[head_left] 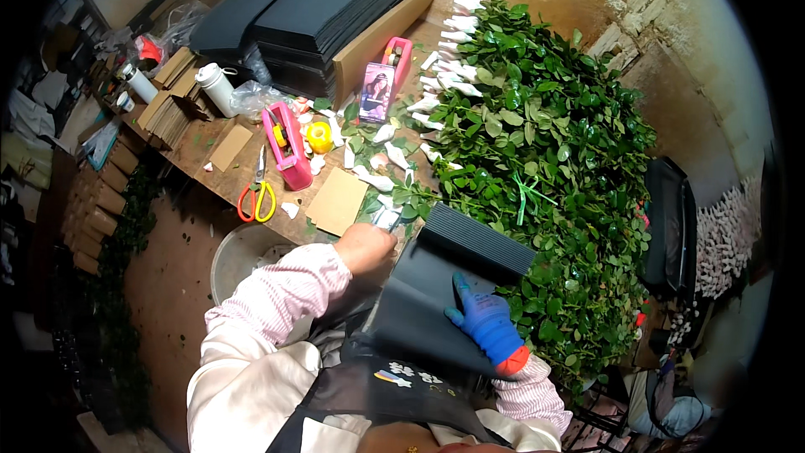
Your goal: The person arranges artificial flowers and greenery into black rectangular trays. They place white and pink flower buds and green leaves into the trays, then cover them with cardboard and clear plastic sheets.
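My left hand [366, 248], bare, is closed at the near edge of the table. Just beyond its fingers lies a white-wrapped flower head [386, 216]; what the fingers grip is hidden. My right hand [486, 319], in a blue glove with an orange cuff, rests with fingers stretched on a black sheet [417, 302]. That sheet is folded up at its far end into a ribbed black panel [478, 239]. A small brown card [337, 201] lies beyond my left hand. To the right spreads a big pile of leafy green stems [545, 134] with white-wrapped heads [457, 75].
Scissors [257, 193] with red and yellow handles, a pink tape dispenser [288, 147] and a yellow tape roll [319, 137] lie left. Behind stand stacked black sheets [327, 13], a purple box [376, 92] and a white bottle [216, 89]. A pale bucket [226, 260] stands below the table edge.
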`<state>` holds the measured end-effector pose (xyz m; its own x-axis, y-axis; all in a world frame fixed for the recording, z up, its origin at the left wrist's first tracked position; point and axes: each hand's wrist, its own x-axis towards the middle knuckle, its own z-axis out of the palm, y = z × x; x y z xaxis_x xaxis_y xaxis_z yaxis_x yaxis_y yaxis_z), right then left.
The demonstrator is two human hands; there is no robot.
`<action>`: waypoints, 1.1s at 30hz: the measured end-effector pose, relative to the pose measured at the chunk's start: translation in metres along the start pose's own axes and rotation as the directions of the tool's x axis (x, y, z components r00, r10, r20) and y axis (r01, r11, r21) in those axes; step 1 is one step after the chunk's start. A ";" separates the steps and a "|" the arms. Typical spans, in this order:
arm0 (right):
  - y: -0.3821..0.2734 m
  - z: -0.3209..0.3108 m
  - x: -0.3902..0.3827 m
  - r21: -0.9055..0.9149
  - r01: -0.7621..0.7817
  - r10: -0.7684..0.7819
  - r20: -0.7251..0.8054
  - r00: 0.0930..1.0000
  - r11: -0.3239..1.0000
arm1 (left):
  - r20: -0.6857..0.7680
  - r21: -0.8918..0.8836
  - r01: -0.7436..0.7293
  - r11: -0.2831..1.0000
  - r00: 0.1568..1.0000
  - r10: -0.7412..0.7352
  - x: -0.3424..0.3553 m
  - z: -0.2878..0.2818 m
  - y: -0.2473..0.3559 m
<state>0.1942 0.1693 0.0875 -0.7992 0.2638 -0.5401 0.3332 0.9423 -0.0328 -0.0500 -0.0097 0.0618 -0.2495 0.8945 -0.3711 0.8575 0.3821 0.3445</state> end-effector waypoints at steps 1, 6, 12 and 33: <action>-0.003 -0.001 -0.003 -0.062 -0.027 0.030 0.049 0.998 0.998 | -0.127 -0.024 -0.110 0.994 0.986 0.107 -0.006 -0.007 0.012; -0.009 -0.001 -0.004 0.006 0.084 -0.084 0.035 0.996 0.996 | -0.514 0.264 -0.551 0.792 0.614 0.599 0.033 0.077 0.037; 0.006 -0.052 -0.038 0.634 0.450 -0.437 -0.190 0.879 0.629 | -0.460 -0.112 -0.703 0.702 0.663 0.590 0.045 0.089 0.022; -0.185 -0.047 0.235 -0.435 0.400 -0.569 -0.388 0.725 0.806 | -0.598 -0.112 -0.616 0.780 0.668 0.442 0.047 0.120 0.046</action>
<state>-0.0788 0.0666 0.0065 -0.9630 -0.2654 -0.0462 -0.2691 0.9552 0.1233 0.0314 0.0222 -0.0437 -0.0569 0.9056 0.4203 0.7720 -0.2271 0.5937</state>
